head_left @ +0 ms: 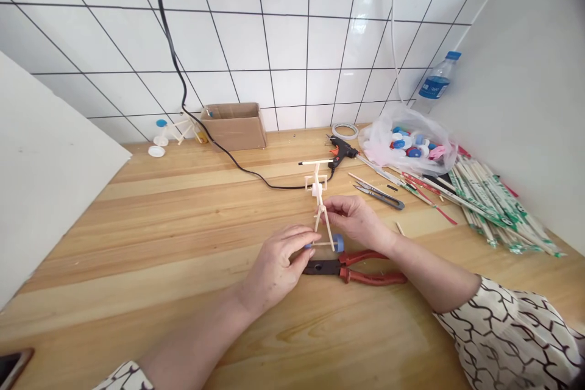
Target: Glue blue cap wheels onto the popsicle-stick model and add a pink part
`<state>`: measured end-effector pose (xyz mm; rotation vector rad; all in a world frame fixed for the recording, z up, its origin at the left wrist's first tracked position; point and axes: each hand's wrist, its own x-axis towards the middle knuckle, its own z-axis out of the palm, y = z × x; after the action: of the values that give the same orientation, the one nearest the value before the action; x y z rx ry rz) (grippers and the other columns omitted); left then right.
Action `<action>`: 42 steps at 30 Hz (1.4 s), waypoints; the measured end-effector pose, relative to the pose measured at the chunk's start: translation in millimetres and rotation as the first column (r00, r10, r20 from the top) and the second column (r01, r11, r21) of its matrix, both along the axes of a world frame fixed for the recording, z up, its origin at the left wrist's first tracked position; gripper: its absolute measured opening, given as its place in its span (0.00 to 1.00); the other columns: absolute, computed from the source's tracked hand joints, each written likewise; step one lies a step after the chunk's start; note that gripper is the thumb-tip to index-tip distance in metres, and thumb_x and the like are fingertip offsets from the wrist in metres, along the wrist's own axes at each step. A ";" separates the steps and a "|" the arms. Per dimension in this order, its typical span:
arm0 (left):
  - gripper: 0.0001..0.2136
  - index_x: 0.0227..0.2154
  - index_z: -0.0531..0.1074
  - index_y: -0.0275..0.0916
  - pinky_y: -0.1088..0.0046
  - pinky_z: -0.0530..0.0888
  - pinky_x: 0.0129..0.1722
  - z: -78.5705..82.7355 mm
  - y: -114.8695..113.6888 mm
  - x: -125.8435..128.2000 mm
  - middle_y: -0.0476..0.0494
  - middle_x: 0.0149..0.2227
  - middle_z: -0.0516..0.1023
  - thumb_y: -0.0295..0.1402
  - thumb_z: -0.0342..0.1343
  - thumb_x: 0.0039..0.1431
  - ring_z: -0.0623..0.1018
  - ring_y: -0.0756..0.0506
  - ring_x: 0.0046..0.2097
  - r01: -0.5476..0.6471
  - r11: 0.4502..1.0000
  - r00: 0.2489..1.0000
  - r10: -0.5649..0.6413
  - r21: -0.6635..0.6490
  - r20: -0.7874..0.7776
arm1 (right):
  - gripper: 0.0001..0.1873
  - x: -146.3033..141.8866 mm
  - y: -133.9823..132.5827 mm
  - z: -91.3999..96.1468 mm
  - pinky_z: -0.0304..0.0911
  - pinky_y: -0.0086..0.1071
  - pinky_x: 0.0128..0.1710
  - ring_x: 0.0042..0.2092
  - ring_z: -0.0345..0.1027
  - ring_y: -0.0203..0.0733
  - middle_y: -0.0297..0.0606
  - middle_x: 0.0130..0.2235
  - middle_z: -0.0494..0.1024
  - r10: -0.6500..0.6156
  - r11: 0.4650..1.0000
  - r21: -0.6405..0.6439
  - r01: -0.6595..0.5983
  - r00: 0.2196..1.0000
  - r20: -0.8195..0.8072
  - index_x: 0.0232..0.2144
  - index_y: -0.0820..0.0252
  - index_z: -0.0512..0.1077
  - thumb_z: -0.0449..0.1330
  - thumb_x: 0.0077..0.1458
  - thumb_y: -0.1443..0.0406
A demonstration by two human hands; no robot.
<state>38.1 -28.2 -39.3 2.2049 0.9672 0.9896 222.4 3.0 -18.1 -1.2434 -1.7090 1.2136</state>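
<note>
Stick model (317,190): pinched low with left grip (278,259), also pinched at leg joint (322,209) with right grip (359,220), had red-handled pliers (344,271) crowding near side, glue gun (342,151) beyond, snips (386,197) and bagged caps (414,146) rightward.

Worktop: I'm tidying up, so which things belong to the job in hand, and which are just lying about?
Job in hand:
stick model with blue cap, between left hand and right hand
likely also: glue gun, pliers, snips, bag of caps, wrapped sticks

Probably just lying about:
plastic bottle, phone-like object, cardboard box, tape roll
</note>
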 end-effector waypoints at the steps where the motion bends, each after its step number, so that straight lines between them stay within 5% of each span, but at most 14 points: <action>1: 0.12 0.38 0.77 0.40 0.70 0.74 0.47 -0.9 0.8 -0.2 0.43 0.40 0.80 0.23 0.52 0.55 0.77 0.47 0.43 0.006 1.000 1.000 -0.006 0.003 0.007 | 0.08 0.2 0.1 0.7 0.61 0.28 0.31 0.27 0.65 0.34 0.32 0.24 0.72 -0.002 1.000 0.000 0.002 1.000 0.001 0.26 0.63 0.73 0.55 0.49 0.65; 16: 0.12 0.40 0.76 0.42 0.70 0.74 0.47 -8.1 5.0 -3.2 0.44 0.41 0.79 0.25 0.52 0.56 0.77 0.47 0.44 0.023 1.000 1.000 -0.023 -0.021 0.004 | 0.12 9.4 -1.2 2.0 0.63 0.30 0.35 0.33 0.67 0.38 0.34 0.29 0.75 0.063 0.998 0.014 -0.064 0.995 0.082 0.35 0.63 0.74 0.55 0.53 0.62; 25: 0.11 0.40 0.76 0.41 0.72 0.73 0.48 -9.0 4.8 -3.4 0.44 0.41 0.79 0.26 0.52 0.56 0.77 0.47 0.44 0.018 1.000 1.000 -0.018 -0.021 -0.001 | 0.21 16.9 -6.4 3.4 0.64 0.32 0.36 0.35 0.68 0.38 0.38 0.33 0.74 0.061 0.989 -0.126 -0.074 0.993 -0.106 0.45 0.65 0.67 0.58 0.45 0.68; 42: 0.11 0.38 0.77 0.41 0.72 0.74 0.46 -2.7 3.1 -2.4 0.44 0.41 0.80 0.24 0.54 0.54 0.78 0.47 0.43 0.019 0.997 0.999 -0.016 -0.081 0.031 | 0.22 8.3 -13.1 5.5 0.58 0.28 0.28 0.27 0.62 0.32 0.28 0.26 0.69 0.035 0.982 -0.176 -0.068 0.982 -0.183 0.43 0.62 0.59 0.59 0.44 0.71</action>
<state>35.8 -25.1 -42.0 2.1225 0.9562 0.9563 230.8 -10.2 -12.6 -1.1610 -1.5346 1.4939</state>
